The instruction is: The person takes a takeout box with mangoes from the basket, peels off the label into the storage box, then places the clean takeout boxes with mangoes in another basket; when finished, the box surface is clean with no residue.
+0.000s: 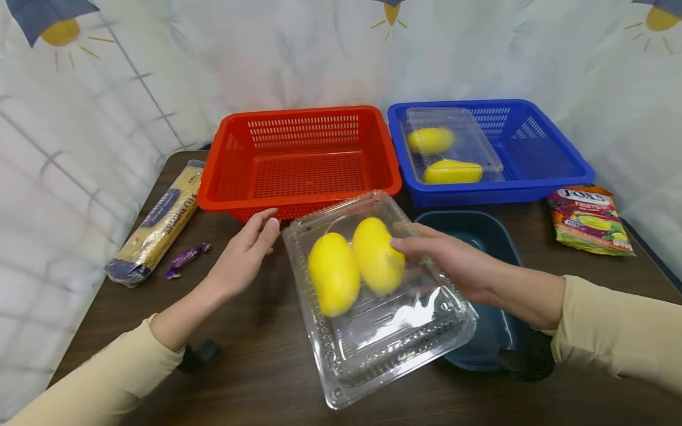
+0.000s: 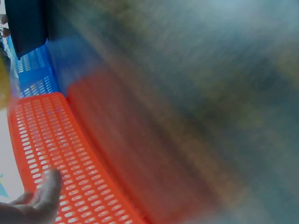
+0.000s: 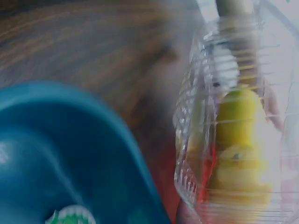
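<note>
My right hand (image 1: 447, 257) grips the right side of a clear plastic clamshell box (image 1: 394, 331), thumb on top and the fingers seen blurrily through the plastic. Two yellow fruits (image 1: 334, 273), mango-like in shape, show inside; the box is tilted and held above the table. In the right wrist view the box (image 3: 187, 172) appears side-on. My left hand (image 1: 242, 254) is just left of the box with its fingers relaxed, holding nothing. The left wrist view shows part of that hand (image 2: 44, 196) before the red basket (image 2: 70, 144).
Behind stand the red basket (image 1: 301, 198) and a blue basket (image 1: 501, 188) with another clear box (image 1: 463, 121) of two yellow fruits. A dark teal bin (image 1: 492, 340) lies right. A spaghetti pack (image 1: 165, 216), purple-wrapped candy (image 1: 186, 257) and FOX'S candy bag (image 1: 588, 222) lie around.
</note>
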Available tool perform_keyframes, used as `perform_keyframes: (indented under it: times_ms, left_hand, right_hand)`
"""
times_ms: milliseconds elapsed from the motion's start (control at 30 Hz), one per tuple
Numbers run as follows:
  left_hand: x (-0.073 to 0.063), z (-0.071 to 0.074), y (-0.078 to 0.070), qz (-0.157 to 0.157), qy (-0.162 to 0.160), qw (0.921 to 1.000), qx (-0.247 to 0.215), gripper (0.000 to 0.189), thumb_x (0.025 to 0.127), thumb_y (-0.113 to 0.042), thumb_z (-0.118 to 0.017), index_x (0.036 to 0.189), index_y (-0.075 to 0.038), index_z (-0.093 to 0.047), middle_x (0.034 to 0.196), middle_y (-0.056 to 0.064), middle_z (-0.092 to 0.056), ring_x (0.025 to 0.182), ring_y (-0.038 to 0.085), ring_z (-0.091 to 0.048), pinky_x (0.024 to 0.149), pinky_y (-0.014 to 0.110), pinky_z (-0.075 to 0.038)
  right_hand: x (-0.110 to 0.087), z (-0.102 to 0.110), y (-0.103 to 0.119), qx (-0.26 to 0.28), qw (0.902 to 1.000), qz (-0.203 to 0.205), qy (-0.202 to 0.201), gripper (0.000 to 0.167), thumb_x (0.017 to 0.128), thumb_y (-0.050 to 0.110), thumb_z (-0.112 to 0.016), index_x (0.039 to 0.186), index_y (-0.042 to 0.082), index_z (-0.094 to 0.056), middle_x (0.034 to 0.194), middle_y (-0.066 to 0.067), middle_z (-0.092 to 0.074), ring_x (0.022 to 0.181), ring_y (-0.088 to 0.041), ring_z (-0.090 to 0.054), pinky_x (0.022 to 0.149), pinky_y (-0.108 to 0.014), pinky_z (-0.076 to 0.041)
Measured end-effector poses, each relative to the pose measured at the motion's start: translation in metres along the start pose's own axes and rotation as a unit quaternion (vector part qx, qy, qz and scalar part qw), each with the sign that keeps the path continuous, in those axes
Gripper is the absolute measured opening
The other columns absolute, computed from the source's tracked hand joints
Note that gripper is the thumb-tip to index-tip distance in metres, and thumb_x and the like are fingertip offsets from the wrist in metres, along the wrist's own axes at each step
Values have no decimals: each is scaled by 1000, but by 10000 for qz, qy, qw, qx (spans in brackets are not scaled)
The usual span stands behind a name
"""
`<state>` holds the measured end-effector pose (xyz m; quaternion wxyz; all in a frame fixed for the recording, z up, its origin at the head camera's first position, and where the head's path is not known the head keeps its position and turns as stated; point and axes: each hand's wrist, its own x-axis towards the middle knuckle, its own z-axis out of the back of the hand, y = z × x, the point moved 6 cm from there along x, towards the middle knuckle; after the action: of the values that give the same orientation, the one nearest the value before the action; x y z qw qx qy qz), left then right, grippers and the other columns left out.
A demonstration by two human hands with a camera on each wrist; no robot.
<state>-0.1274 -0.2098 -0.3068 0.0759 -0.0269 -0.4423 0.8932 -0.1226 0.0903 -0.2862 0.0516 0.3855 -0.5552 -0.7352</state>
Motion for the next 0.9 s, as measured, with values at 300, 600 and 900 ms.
perform_keyframes:
  times_ms: [300,600,900]
  left_hand:
    - [36,-8,-44,-1966,-786,9650,1551,50,105,-39,-54,137,-1,-56,123,17,-59,110,31,-54,95,48,-47]
    - [113,-59,-88,-1803,286,9225,3401,91,99,-64,-49,162,-3,-23,164,22,-30,153,39,-28,126,52,-28]
    - [165,-97,-111,-856,1285,8949,4186,107,93,-80,-34,165,-10,3,173,17,6,160,38,7,128,60,-1]
  right_hand:
    - [-31,82,-6,837,9945,561,-293,70,108,48,-39,166,20,-10,155,-9,-41,125,-26,-63,92,-46,-60]
    - [-53,140,-9,2131,9717,796,-636,45,110,35,-36,155,28,-32,144,0,-42,112,-34,-70,86,-52,-62]
    - [-68,167,-9,2352,9598,1337,-753,33,111,26,-33,134,20,-58,128,-6,-68,104,-40,-74,80,-56,-61]
